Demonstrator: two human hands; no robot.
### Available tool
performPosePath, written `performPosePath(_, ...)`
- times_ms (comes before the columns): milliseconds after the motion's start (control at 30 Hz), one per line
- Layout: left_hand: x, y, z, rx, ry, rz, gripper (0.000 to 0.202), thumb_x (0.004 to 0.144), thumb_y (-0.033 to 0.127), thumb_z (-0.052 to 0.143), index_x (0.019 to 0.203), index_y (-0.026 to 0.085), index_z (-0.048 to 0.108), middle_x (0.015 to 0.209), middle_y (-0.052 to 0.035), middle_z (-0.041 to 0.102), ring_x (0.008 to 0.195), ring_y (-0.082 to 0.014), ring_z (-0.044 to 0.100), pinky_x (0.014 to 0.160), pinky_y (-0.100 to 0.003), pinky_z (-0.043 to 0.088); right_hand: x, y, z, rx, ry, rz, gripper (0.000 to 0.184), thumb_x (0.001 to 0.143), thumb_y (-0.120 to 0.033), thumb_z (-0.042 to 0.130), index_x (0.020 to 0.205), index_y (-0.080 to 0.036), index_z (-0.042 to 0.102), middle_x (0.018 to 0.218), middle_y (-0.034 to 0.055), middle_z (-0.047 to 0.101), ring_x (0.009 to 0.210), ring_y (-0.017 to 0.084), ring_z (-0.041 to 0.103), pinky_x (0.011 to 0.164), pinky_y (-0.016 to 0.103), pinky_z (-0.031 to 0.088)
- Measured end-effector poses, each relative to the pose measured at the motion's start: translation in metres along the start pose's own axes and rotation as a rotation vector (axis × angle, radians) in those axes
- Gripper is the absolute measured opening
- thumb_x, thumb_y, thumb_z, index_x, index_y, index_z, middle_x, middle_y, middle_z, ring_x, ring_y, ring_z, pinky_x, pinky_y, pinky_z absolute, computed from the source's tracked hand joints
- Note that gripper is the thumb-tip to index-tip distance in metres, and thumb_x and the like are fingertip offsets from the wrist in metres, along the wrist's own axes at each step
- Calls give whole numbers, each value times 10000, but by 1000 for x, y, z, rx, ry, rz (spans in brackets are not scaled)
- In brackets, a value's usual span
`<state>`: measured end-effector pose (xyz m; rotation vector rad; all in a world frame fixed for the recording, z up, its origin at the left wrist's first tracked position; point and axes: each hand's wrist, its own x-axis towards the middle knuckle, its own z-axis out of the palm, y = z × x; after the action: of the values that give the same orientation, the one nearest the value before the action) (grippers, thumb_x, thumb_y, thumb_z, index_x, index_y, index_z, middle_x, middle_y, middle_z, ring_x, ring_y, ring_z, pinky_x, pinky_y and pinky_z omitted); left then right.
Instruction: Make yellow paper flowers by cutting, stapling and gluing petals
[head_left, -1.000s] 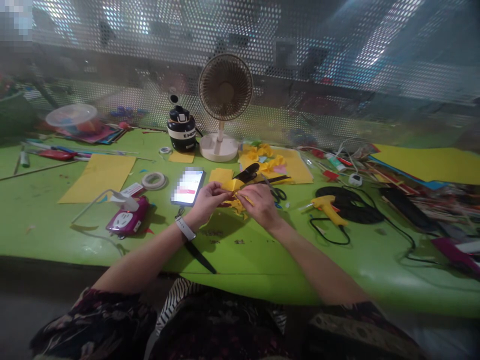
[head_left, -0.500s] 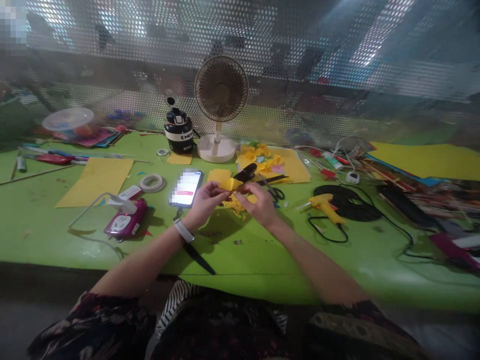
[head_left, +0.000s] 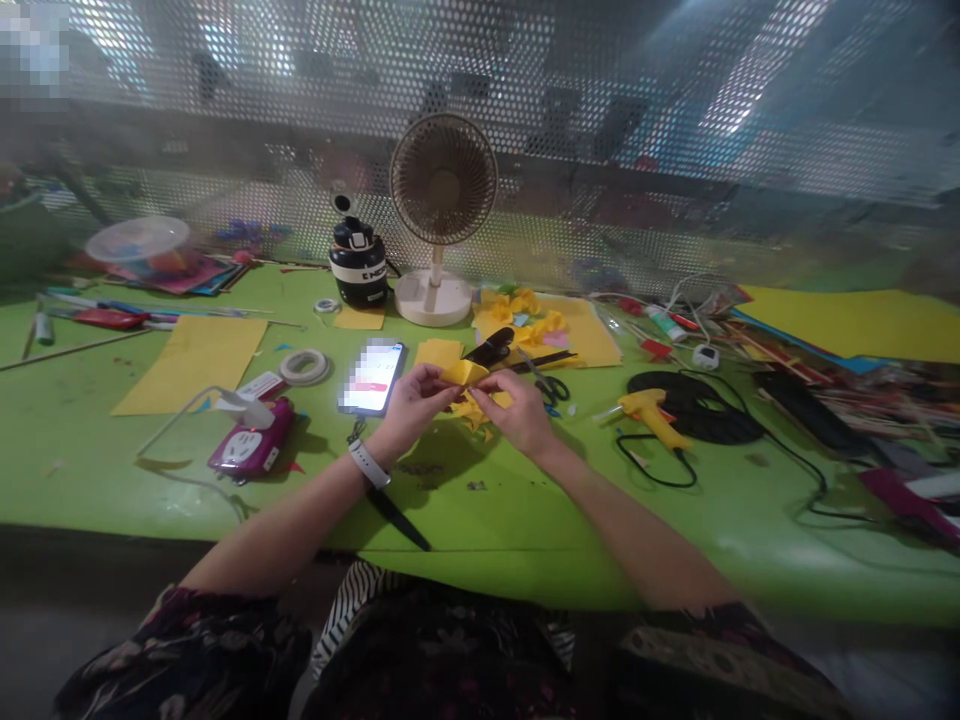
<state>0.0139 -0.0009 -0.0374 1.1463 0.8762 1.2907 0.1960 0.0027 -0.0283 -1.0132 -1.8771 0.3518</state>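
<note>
Table point(head_left: 112, 470) green, littered, perforated screen point(head_left: 675, 110) behind; left hand point(head_left: 409, 402), right hand point(head_left: 519, 412) fingers pinching yellow paper point(head_left: 463, 372).

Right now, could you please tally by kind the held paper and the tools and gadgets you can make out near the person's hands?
Small folded yellow paper piece: 1
White tape rolls: 2
Lit black smartphone: 1
Beige round desk fan: 1
Yellow plastic glue gun: 1
Black-handled metal scissors: 1
Pink power strip: 1
Total: 8

both pinching a small yellow paper piece point(head_left: 463, 373) between left hand point(head_left: 411, 400) and right hand point(head_left: 517, 410), above yellow scraps point(head_left: 474, 410) on green table point(head_left: 525, 500); phone point(head_left: 372, 376) just left.
</note>
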Motion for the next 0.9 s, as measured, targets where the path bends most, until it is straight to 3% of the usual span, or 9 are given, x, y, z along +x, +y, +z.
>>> performPosePath(267, -2, 5, 2, 18, 18, -21, 323, 774, 388, 776, 905, 150, 601, 877, -60, 745, 838, -190, 749, 683, -270, 576, 3, -9, -6, 21, 16, 23, 170, 890, -343, 664, 790, -206, 681, 791, 48, 714, 715, 186, 672, 687, 327, 564)
performPosePath(433, 0, -10, -3, 249, -46, 133, 332, 851, 468, 695, 915, 153, 616, 856, -62, 731, 801, -180, 726, 720, -322, 603, 1, -23, -9, 114, 7, 140, 178, 880, -369, 657, 826, -202, 689, 758, 34, 728, 588, 147, 645, 562, 271, 543)
performPosePath(567, 0, -20, -7, 472, -53, 249, 299, 892, 460, 647, 931, 165, 622, 851, -78, 742, 732, -175, 707, 649, -295, 576, -1, -22, -8, 153, 3, 237, 197, 872, -390, 643, 858, -197, 678, 691, 22, 716, 545, 148, 639, 530, 264, 527)
performPosePath(900, -1, -21, -10, 723, -46, 438, 160, 914, 331, 630, 932, 173, 637, 850, -89, 772, 698, -174, 725, 590, -258, 545, -1, -9, -4, 35, 6, 234, 216, 881, -402, 619, 846, -195, 672, 672, 36, 704, 545, 157, 621, 521, 263, 484)
